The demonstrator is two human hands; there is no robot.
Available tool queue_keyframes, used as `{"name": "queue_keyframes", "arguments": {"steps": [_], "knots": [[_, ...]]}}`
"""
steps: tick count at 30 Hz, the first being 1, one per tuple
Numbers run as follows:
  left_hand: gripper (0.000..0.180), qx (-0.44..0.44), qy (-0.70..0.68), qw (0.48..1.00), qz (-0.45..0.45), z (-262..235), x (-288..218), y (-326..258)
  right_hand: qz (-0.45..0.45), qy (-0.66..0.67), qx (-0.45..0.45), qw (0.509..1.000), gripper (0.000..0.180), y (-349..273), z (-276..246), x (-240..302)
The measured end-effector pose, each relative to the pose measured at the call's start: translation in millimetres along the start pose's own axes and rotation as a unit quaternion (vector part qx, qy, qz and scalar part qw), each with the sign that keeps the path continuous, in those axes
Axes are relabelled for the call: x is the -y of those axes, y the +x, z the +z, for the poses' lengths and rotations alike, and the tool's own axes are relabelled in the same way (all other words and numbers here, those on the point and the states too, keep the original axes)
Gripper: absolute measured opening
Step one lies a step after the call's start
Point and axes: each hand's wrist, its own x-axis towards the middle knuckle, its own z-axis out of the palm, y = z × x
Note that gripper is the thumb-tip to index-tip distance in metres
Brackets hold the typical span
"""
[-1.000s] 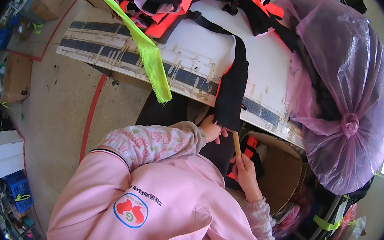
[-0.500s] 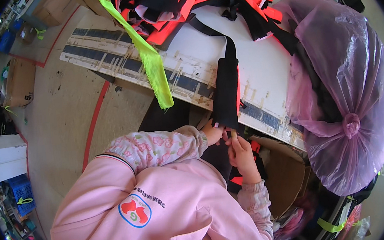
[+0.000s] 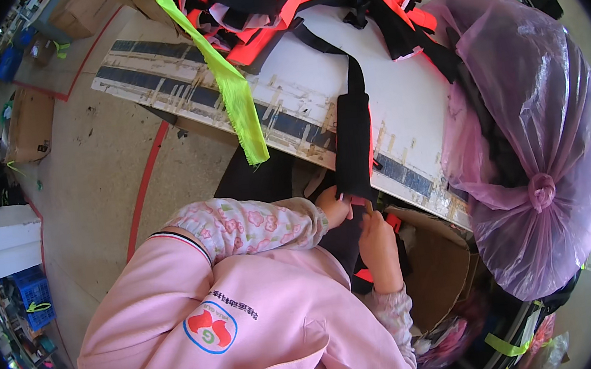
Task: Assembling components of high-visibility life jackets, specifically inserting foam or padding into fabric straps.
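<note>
A wide black padded strap [image 3: 353, 131] with an orange-red edge hangs over the near edge of the table, and a narrower black webbing [image 3: 328, 45] runs from its top toward the pile behind. My left hand [image 3: 334, 208] is closed around the strap's lower end, where a bit of pinkish lining shows. Just right of it, my right hand [image 3: 378, 240] is closed with its fingertips close to that end. From its fingers sticks up a thin tan stick-like piece [image 3: 368, 206]; its kind is too small to make out.
Black and orange-red strap pieces [image 3: 270, 14] are heaped on the white table [image 3: 403, 112]. A yellow-green fabric strip [image 3: 241, 111] drapes over its edge. At the right bulges a tied purple plastic bag [image 3: 523, 88]. Below the table stands an open cardboard box [image 3: 437, 263].
My right hand has shifted slightly right and turned, with the tan piece still in its fingers. My left hand and the strap's lower end have moved a little to the right.
</note>
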Motion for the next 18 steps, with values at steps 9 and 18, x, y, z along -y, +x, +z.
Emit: {"name": "queue_keyframes", "arguments": {"steps": [9,18], "knots": [[0.022,0.01,-0.154,0.978,0.143,2.5,18.8,14.4,0.132,0.729,0.293,0.605,0.027,12.0,19.1,-8.8],[0.027,0.058,-0.166,0.979,0.101,1.8,5.1,17.4,0.22,0.73,0.237,0.602,0.026,-63.7,4.4,-15.7]]}}
